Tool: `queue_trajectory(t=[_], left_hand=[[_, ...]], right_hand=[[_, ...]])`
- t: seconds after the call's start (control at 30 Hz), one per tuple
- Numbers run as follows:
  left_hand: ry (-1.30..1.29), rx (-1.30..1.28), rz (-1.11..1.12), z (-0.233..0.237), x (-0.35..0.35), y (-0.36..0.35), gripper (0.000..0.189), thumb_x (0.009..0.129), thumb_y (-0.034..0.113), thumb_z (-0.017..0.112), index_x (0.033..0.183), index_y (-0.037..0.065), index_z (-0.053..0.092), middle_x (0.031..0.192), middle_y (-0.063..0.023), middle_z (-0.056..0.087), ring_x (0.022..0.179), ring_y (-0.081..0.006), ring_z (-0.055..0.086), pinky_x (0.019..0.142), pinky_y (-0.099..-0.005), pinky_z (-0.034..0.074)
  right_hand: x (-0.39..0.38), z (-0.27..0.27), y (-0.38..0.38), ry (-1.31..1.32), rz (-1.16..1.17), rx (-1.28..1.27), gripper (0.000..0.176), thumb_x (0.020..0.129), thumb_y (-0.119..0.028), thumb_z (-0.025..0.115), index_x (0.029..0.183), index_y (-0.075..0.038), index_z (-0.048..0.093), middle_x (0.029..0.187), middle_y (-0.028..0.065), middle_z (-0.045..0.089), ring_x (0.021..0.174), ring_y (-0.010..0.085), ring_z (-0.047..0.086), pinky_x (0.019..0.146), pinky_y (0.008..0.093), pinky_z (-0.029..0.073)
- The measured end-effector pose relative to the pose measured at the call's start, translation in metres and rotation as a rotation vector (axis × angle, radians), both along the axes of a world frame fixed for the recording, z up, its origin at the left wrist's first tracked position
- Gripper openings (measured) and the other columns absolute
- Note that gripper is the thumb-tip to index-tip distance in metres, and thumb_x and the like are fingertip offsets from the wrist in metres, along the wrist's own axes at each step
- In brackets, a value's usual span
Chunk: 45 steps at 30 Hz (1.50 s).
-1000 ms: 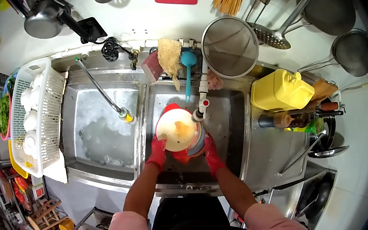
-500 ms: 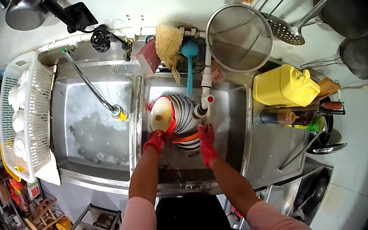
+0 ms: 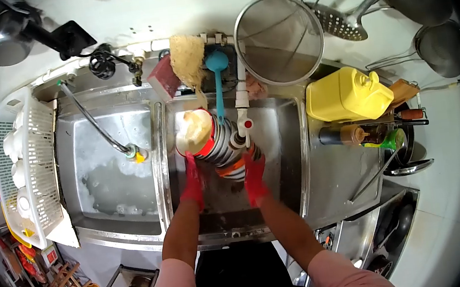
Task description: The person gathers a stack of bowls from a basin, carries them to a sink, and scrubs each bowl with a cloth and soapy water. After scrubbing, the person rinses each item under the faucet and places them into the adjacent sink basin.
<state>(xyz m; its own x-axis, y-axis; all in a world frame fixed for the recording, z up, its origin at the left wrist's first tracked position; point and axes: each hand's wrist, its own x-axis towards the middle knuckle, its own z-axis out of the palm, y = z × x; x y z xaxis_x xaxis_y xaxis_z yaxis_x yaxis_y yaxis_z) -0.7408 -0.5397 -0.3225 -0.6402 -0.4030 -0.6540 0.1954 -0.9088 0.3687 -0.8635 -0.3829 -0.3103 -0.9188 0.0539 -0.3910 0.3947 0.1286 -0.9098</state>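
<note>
A stack of bowls (image 3: pixel 223 147) lies tilted on its side in the right sink basin, below the white tap (image 3: pixel 246 123). At its left end, a red bowl (image 3: pixel 207 146) faces up and left, with something pale and cream-coloured inside. My left hand (image 3: pixel 191 184), in a red rubber glove, grips the lower rim of that bowl. My right hand (image 3: pixel 254 174), gloved alike, holds the right end of the stack, near an orange-rimmed dish (image 3: pixel 231 169). The fingertips of both hands are partly hidden or blurred.
Soapy water (image 3: pixel 113 175) lies in the left basin, under a hose tap (image 3: pixel 95 120). A white basket (image 3: pixel 32 168) with cups stands at left. A loofah (image 3: pixel 187 60), blue ladle (image 3: pixel 218 82) and strainer (image 3: pixel 279 40) are behind. A yellow jug (image 3: pixel 344 95) stands at right.
The head view has shifted slightly. The stack has tilted lower to the right, the red bowl now holds something pale, and my left hand has moved to the bowl's lower rim.
</note>
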Motion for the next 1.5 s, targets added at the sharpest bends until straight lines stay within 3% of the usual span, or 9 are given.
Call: queue_trajectory(t=[0.13,0.37,0.4,0.57,0.87,1.17,1.33,1.43,1.5], left_hand=[[-0.092,0.124,0.031,-0.001,-0.039,-0.007,0.055,0.101,0.045,0.043,0.145,0.013,0.037,0.141,-0.0109,0.05,0.123,-0.0307,0.053,0.093,-0.054,0.048],[-0.172,0.251,0.069,-0.02,-0.015,-0.011,0.035,0.093,0.015,0.047,0.127,0.008,0.051,0.121,-0.0157,0.061,0.111,-0.037,0.059,0.09,-0.0644,0.049],[-0.215,0.213,0.079,-0.014,-0.012,-0.013,0.036,0.091,0.012,0.048,0.127,0.006,0.051,0.121,-0.0161,0.06,0.109,-0.0374,0.06,0.09,-0.0634,0.05],[-0.467,0.059,0.04,-0.049,0.022,-0.01,0.035,0.084,-0.001,0.053,0.119,0.001,0.054,0.111,-0.0146,0.062,0.099,-0.0301,0.064,0.081,-0.0523,0.057],[-0.471,0.182,-0.064,-0.092,0.071,0.018,0.03,0.09,0.011,0.059,0.119,0.006,0.055,0.107,-0.0087,0.063,0.088,-0.0279,0.064,0.073,-0.0419,0.058],[-0.209,0.287,-0.128,0.045,0.008,-0.028,0.055,0.094,0.04,0.057,0.135,0.004,0.045,0.129,-0.0215,0.055,0.098,-0.0297,0.064,0.09,-0.0392,0.05],[-0.566,-0.129,-0.258,0.106,-0.018,-0.021,0.059,0.091,0.039,0.064,0.136,0.006,0.045,0.122,-0.0177,0.062,0.098,-0.0291,0.067,0.088,-0.0409,0.05],[-0.811,-1.109,-0.426,-0.001,0.012,-0.016,0.064,0.084,0.027,0.073,0.138,0.006,0.044,0.124,-0.0183,0.061,0.105,-0.0306,0.065,0.087,-0.0423,0.05],[-0.954,-1.628,-0.51,0.064,-0.011,-0.014,0.063,0.077,0.022,0.077,0.133,0.008,0.051,0.129,-0.0172,0.059,0.125,-0.033,0.052,0.102,-0.0476,0.039]], right_hand=[[-0.047,0.01,-0.008,0.17,0.367,0.56,0.088,0.068,-0.029,0.083,0.138,0.005,0.042,0.135,0.0289,0.047,0.124,0.0418,0.048,0.104,0.0458,0.041],[-0.109,0.004,-0.012,0.662,0.666,0.615,0.075,0.069,-0.033,0.077,0.131,0.002,0.05,0.126,0.028,0.054,0.119,0.0435,0.05,0.097,0.0451,0.045],[-0.111,0.042,-0.014,0.425,0.662,0.367,0.077,0.07,-0.035,0.077,0.132,0.0,0.049,0.134,0.0261,0.048,0.125,0.0437,0.045,0.103,0.0514,0.038],[-0.053,0.049,-0.002,0.437,0.69,0.881,0.101,0.067,-0.03,0.078,0.147,-0.002,0.025,0.146,0.0278,0.028,0.138,0.0472,0.024,0.107,0.0668,0.018],[-0.055,0.05,-0.002,0.561,0.752,0.977,0.085,0.073,-0.015,0.069,0.147,-0.01,0.028,0.146,0.028,0.028,0.133,0.0502,0.03,0.1,0.0704,0.028],[-0.16,0.077,-0.068,0.3,1.265,1.061,0.061,0.078,-0.012,0.064,0.136,-0.011,0.048,0.133,0.0115,0.052,0.117,0.0466,0.05,0.09,0.0554,0.049],[-0.161,0.059,-0.048,0.679,0.842,0.517,0.05,0.08,-0.011,0.063,0.128,-0.004,0.055,0.127,0.0153,0.06,0.116,0.0378,0.056,0.097,0.0471,0.046],[-0.085,0.081,0.001,0.686,0.53,0.207,0.055,0.081,-0.014,0.065,0.132,0.001,0.051,0.129,0.0216,0.057,0.121,0.0359,0.053,0.102,0.0431,0.042],[-0.017,0.102,0.014,0.33,0.381,0.173,0.074,0.081,-0.027,0.074,0.142,-0.001,0.041,0.139,0.0195,0.049,0.129,0.0321,0.047,0.106,0.0413,0.038]])
